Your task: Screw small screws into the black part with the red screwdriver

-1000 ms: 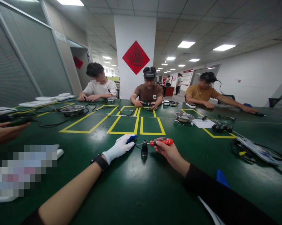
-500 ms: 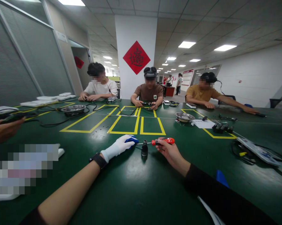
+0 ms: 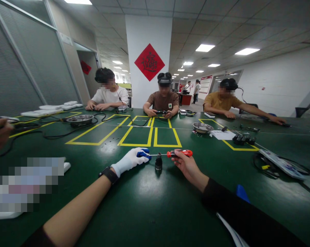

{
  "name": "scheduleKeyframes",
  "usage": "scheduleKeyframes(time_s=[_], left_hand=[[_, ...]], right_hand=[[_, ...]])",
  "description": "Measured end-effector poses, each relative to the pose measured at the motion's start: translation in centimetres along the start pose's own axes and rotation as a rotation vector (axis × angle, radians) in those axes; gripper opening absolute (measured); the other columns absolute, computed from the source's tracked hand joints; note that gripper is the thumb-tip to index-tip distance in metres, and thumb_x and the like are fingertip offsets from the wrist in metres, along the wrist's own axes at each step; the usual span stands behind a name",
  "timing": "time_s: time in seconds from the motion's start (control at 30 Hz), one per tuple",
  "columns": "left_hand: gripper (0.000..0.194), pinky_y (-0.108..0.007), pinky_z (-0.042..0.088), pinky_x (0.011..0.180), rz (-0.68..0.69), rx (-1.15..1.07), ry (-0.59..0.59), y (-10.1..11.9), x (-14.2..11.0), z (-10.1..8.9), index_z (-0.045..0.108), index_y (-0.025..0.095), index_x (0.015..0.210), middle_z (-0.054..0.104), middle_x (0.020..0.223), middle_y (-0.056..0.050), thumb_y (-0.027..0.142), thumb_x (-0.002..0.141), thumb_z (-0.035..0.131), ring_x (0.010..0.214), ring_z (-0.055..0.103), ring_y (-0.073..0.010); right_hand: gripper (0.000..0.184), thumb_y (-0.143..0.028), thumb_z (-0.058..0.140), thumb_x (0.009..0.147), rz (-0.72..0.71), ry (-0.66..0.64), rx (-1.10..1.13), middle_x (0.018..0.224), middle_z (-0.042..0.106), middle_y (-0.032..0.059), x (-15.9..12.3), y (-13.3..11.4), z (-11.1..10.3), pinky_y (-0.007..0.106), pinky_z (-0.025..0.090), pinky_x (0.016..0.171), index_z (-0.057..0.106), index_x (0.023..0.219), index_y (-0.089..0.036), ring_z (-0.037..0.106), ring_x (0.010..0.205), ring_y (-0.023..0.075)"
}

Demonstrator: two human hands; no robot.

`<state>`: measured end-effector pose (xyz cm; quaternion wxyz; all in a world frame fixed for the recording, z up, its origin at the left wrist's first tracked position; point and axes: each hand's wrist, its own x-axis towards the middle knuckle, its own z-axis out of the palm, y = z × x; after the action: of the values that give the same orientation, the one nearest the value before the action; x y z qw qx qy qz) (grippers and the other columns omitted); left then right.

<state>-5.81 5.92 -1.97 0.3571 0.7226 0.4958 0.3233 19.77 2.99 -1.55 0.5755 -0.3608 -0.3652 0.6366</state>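
Observation:
My right hand [image 3: 185, 164] is bare and grips the red-and-black handle of a screwdriver [image 3: 183, 153]. Its thin metal shaft points left, level above the green table. At the tip end, my left hand [image 3: 133, 159] wears a white glove with blue fingertips, closed around the end of the shaft; whether it also pinches something small is hidden. Between both hands a black, bottle-shaped part [image 3: 158, 164] stands upright on the table, its narrow neck close to the shaft. I cannot tell whether the shaft touches it.
Yellow tape rectangles [image 3: 167, 146] mark the green table [image 3: 149, 206] ahead. Metal bowls [image 3: 202, 127] stand left and right. Black clips [image 3: 243, 140], a power strip [image 3: 282, 164] and cables lie at right; a blue object [image 3: 242, 193] sits by my right sleeve. Several co-workers sit around the table.
My left fingers have shifted slightly and now close around the screwdriver's tip. The screwdriver has barely moved. A co-worker's hand at far left has drawn back toward the edge.

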Motion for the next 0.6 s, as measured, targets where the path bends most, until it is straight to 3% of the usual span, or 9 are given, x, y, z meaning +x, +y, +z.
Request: scheduleKeyframes(time_s=[0.2,0.6], left_hand=[[0.044,-0.034,0.054,0.078,-0.007,-0.019,0.014,0.25,-0.09,0.01,0.070,0.013,0.106,0.071,0.104,-0.010,0.034,0.068,0.067,0.084,0.068,-0.0234],[0.062,-0.040,0.045,0.099,0.095,0.035,-0.031,-0.67,0.14,-0.36,0.062,0.017,0.120,0.065,0.120,-0.010,0.036,0.062,0.076,0.109,0.061,-0.0269]], right_hand=[[0.027,-0.028,0.078,0.067,0.014,0.014,0.046,0.086,0.074,0.0054,0.02,-0.05,-0.09,0.020,0.047,0.058,0.067,0.089,-0.016,0.065,0.066,0.0111],[0.024,-0.026,0.076,0.071,0.011,0.006,0.052,0.086,0.075,0.0067,0.20,0.10,-0.30,0.020,0.048,0.057,0.066,0.090,-0.016,0.065,0.067,0.0117]])
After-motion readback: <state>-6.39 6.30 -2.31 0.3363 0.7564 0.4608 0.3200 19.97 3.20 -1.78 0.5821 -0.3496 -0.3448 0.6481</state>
